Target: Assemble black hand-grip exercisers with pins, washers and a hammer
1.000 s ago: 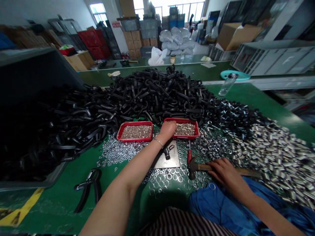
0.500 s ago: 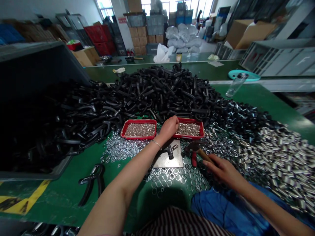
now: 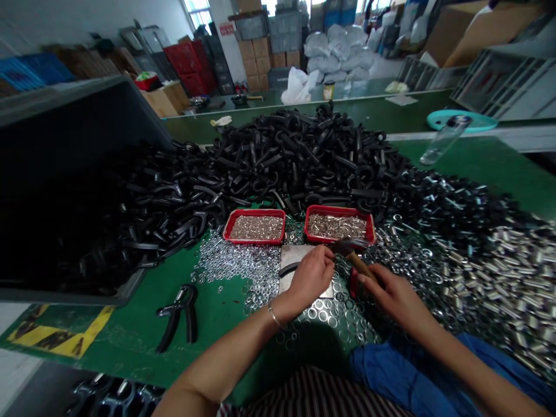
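My left hand (image 3: 310, 272) is closed over a small metal plate (image 3: 292, 253), its fingertips pinched together near the plate's right side. Whatever they hold is hidden. Part of a black curved handle piece (image 3: 288, 269) shows on the plate, left of the fingers. My right hand (image 3: 388, 292) grips the wooden handle of a hammer (image 3: 359, 265), whose dark head lies just right of my left fingertips. Beyond the plate stand two red trays: the left tray (image 3: 254, 242) with tiny metal bits, the right tray (image 3: 372, 237) with small pins. Metal rings (image 3: 330, 315) lie around the plate.
Black handles (image 3: 295, 145) are heaped at the back and spill from a grey crate (image 3: 130, 292) at left. An assembled spring hand grip (image 3: 179, 315) lies front left. Silver cylinders (image 3: 516, 289) pile up at right, and a clear bottle (image 3: 445, 142) leans on a turquoise lid (image 3: 482, 123).
My left hand has drawn back from the right red tray to the metal plate, covering part of the black piece there. My right hand still holds the hammer. The view has shifted slightly.
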### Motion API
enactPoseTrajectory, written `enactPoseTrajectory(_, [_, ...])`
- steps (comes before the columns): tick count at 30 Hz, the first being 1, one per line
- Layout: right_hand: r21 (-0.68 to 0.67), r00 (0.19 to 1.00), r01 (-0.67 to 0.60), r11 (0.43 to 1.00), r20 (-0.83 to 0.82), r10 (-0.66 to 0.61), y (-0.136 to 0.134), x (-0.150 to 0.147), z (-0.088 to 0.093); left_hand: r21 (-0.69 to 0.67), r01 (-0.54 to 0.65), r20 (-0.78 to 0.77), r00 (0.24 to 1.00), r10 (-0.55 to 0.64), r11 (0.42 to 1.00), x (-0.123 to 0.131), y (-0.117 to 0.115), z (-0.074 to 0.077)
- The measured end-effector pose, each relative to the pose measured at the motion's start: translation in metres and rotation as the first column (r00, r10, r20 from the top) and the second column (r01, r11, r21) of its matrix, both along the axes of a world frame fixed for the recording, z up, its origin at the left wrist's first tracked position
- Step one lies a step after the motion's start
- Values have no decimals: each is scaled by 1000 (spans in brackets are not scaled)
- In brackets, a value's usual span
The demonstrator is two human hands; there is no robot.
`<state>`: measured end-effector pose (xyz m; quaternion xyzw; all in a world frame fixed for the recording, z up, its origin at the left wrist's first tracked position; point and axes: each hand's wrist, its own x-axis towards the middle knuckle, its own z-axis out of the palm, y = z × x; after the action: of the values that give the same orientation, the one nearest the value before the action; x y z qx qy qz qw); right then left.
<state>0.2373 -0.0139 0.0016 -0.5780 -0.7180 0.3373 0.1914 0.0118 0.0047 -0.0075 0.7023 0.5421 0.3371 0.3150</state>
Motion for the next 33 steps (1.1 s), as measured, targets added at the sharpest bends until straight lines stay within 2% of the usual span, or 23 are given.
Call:
enactPoseTrajectory(3, [104,994,-9,995,108,-3,-5,3,1,-38,-197,124,972,200,980,-15,-4,-3])
enactPoseTrajectory(5, [101,991,-37,994,131,23,-9,4,0,-47,-288,179,940,292,956,-20,-3,-2])
enactPoseTrajectory(6, [82,992,-52,995,118,42,-10,4,-1,-63,-272,190,941,279,960,-20,-4,-2])
enactPoseTrajectory(8, [59,996,-64,996,72,60,-11,2,0,-111,-156,183,967,175,981,-21,-6,-3])
enactPoseTrajectory(10, [86,999,-24,996,39,21,-10,1,1,-128,-73,152,984,92,989,-26,-9,-5])
enactPoseTrajectory(11, [105,1000,8,994,26,-11,-10,1,2,-116,-73,131,987,88,991,-31,-9,-6])
enactPoseTrajectory(14, [93,996,88,992,-23,-86,-8,4,3,-101,-164,139,974,177,981,-57,-5,-11])
enactPoseTrajectory(16, [1,992,102,995,-72,-102,-9,6,1,-197,-205,236,939,249,959,-74,-1,-13])
enactPoseTrajectory(18, [-141,983,88,986,-150,-109,-10,4,-3,-306,-170,358,891,278,937,-82,2,-13])
enactPoseTrajectory(20, [-254,966,59,965,-229,-119,-11,-2,-8,-349,-90,472,843,258,933,-78,3,-9])
enactPoseTrajectory(22, [-270,962,42,962,-250,-112,-12,-9,-11,-342,-20,553,804,219,939,-66,1,-4])
enactPoseTrajectory(24, [-198,974,35,980,-212,-78,-13,-17,-12,-334,-5,576,791,208,943,-48,-1,-1])
enactPoseTrajectory(28, [-25,993,21,999,-113,-24,-14,-25,-10,-321,-45,467,862,200,946,-22,-9,-5])
enactPoseTrajectory(31, [3,996,26,1000,-90,-25,-14,-21,-10,-306,60,448,890,88,950,-25,-14,-8])
enactPoseTrajectory(33, [-5,996,39,999,-85,-39,-16,-16,-10,-274,17,480,869,121,962,-35,-15,-8])
